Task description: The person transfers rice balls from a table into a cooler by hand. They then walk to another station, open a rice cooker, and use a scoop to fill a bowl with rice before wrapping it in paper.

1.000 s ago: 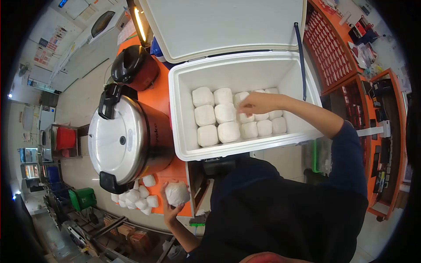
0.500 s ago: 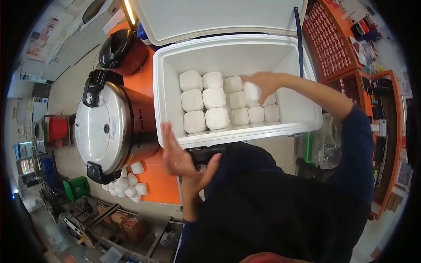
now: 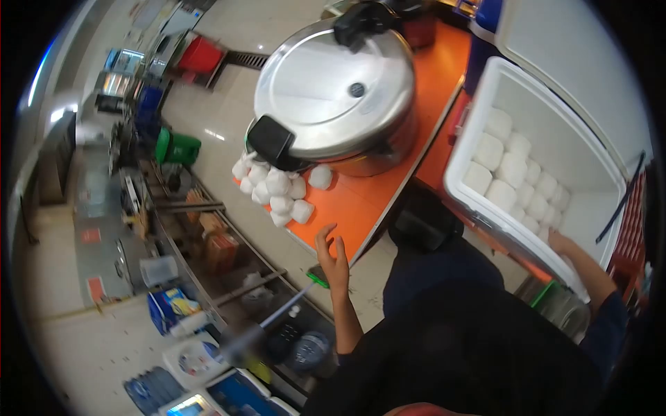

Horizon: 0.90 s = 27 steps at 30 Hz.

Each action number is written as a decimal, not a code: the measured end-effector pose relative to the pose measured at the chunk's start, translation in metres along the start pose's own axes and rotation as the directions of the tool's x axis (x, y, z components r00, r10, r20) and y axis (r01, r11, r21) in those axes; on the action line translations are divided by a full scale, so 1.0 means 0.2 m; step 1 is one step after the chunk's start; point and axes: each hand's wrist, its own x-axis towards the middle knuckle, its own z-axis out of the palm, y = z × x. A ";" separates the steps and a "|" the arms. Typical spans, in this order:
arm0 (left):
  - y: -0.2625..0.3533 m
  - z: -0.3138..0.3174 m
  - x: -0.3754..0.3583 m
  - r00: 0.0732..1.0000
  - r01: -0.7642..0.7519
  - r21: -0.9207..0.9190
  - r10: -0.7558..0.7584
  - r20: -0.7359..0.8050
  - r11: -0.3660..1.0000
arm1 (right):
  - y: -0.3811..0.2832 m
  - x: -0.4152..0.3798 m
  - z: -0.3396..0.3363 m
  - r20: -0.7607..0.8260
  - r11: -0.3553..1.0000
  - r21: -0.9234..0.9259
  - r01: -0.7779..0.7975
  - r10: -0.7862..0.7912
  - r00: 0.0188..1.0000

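My left hand (image 3: pixel 334 258) is raised over the front edge of the orange table (image 3: pixel 361 215), its fingers apart and slightly curled with nothing in them. Just beyond it is a pile of white, rounded, wrapped-looking bundles (image 3: pixel 278 183), with one bundle (image 3: pixel 320 176) a little apart from the rest. My right hand (image 3: pixel 560 244) reaches over the near wall of the open white cooler (image 3: pixel 466 197), close to the rows of similar white bundles (image 3: pixel 512 169) inside. Its fingertips are small and blurred there, and I cannot tell whether they grip a bundle.
A large steel-lidded rice cooker (image 3: pixel 333 90) stands on the orange table behind the pile. The raised cooler lid (image 3: pixel 576 62) is at the right. A green bin (image 3: pixel 177 147), metal racks and a cardboard box (image 3: pixel 220 251) lie to the left.
The view has swung left, toward the pile beside the cooker. My left hand has moved from beside the cooler to near the pile; my right hand has shifted to the cooler's near wall.
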 end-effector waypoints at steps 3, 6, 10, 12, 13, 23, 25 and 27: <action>-0.29 -0.01 0.18 0.998 -0.066 0.253 0.063 0.019 0.965 | 0.02 0.00 -0.02 -0.024 0.999 -0.049 0.022 -0.023 0.999; -0.62 -0.11 0.53 0.994 0.004 0.459 0.048 -0.101 0.888 | 0.05 -0.05 -0.08 0.011 0.995 -0.074 0.071 -0.071 0.997; -0.68 -0.25 1.00 0.962 0.219 0.714 -0.023 -0.273 0.665 | 0.25 -0.01 -0.25 0.085 0.943 -0.033 0.332 -0.328 0.941; -0.78 -0.30 1.17 0.981 0.192 0.752 -0.092 -0.173 0.631 | 0.06 -0.28 -0.47 -0.227 0.923 -0.086 0.375 -0.385 0.894; -0.83 -0.31 1.24 0.985 0.155 0.791 -0.157 -0.076 0.591 | 0.01 -0.31 -0.53 -0.392 0.927 -0.059 0.371 -0.363 0.845; -0.28 -0.29 0.90 0.991 0.137 0.030 -0.137 0.001 0.990 | -0.90 -1.61 -0.81 -0.764 0.780 0.255 0.572 -0.200 0.614; -0.17 -0.17 0.75 0.987 -0.057 -0.316 0.100 0.124 0.947 | -0.98 -1.81 -0.84 -0.764 0.627 0.256 0.736 -0.335 0.551; 0.19 -0.05 0.46 0.927 -0.158 -0.571 0.320 0.196 0.806 | -1.09 -1.92 -0.85 -0.810 0.450 0.225 0.864 -0.406 0.423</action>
